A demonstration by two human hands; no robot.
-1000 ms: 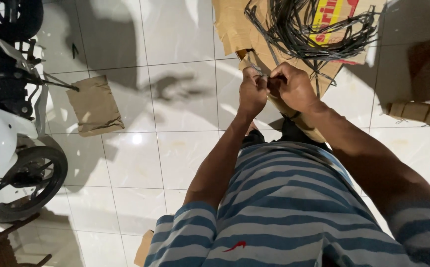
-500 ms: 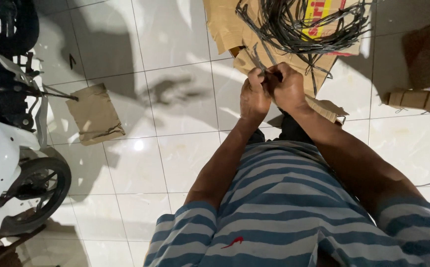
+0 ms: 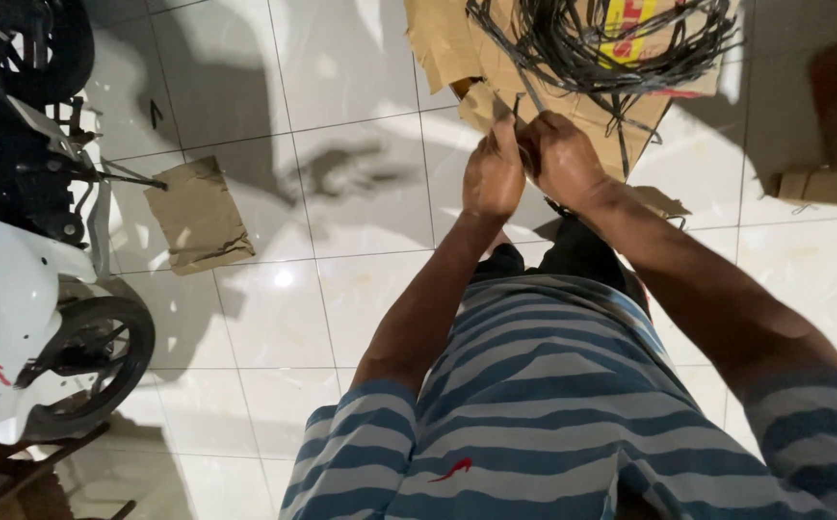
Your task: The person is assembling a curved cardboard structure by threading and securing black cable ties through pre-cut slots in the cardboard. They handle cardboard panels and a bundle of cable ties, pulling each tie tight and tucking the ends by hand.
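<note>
Where both hands (image 3: 526, 166) pinch it, the strap (image 3: 524, 96) looks thin (dark, flat).

looks like a home garage or porch doubling as a workshop: glossy white tiled floor (image 3: 274, 318), a parked motorbike (image 3: 24, 289), flattened cardboard (image 3: 197, 217) and a tangle of black cables (image 3: 611, 43) lying around

Open tile floor (image 3: 341, 87) left; tangled black cables (image 3: 592, 39) crowd ahead.

shirt (image 3: 553, 424) striped blue and grey with a small red mark; cables (image 3: 611, 43) black; cardboard (image 3: 197, 217) brown; floor (image 3: 341, 289) glossy white tile; motorbike (image 3: 14, 289) white and black.
</note>
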